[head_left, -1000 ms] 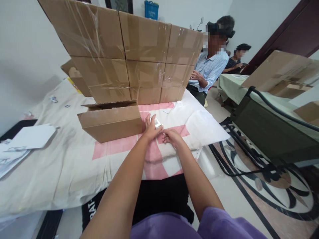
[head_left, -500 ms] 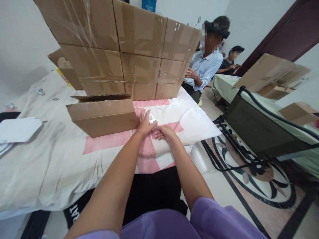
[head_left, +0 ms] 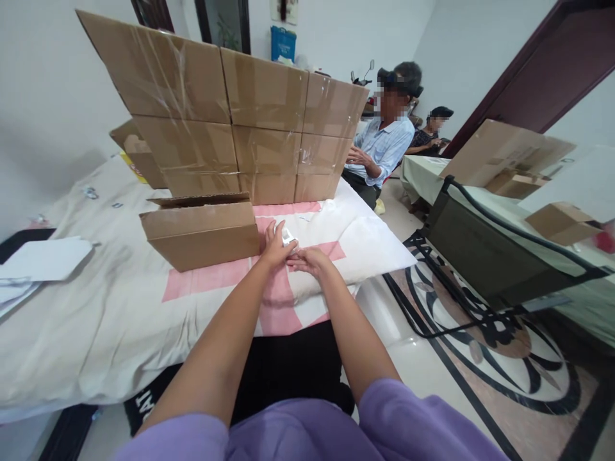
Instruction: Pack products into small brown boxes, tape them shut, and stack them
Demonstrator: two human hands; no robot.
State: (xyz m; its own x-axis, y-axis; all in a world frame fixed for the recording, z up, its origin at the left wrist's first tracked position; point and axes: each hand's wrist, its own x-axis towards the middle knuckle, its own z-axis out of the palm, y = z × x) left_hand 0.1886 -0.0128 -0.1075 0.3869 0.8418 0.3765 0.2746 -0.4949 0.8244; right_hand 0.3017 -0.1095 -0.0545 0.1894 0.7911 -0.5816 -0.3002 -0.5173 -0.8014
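Note:
My left hand (head_left: 274, 246) is closed around a small white object (head_left: 287, 237), whose kind I cannot make out. Just to its right, my right hand (head_left: 307, 259) has its fingers stretched toward the left hand, close under the white object; whether they touch it is unclear. Both hands are above a pink and white cloth (head_left: 276, 310) on the bed. Left of my left hand stands an open cardboard box (head_left: 206, 237) with its flaps raised; its inside is hidden from me.
Behind the box rises a stack of taped cardboard boxes (head_left: 264, 147). White papers (head_left: 45, 259) lie at the far left. On the right are a dark folding frame (head_left: 500, 250) and a table (head_left: 423, 169) with cartons. A person in a light blue shirt (head_left: 384, 144) sits beyond the stack.
The view has tilted up a little, so things sit lower in the picture. My right hand's fingers have straightened and come closer to my left hand, which keeps the white object.

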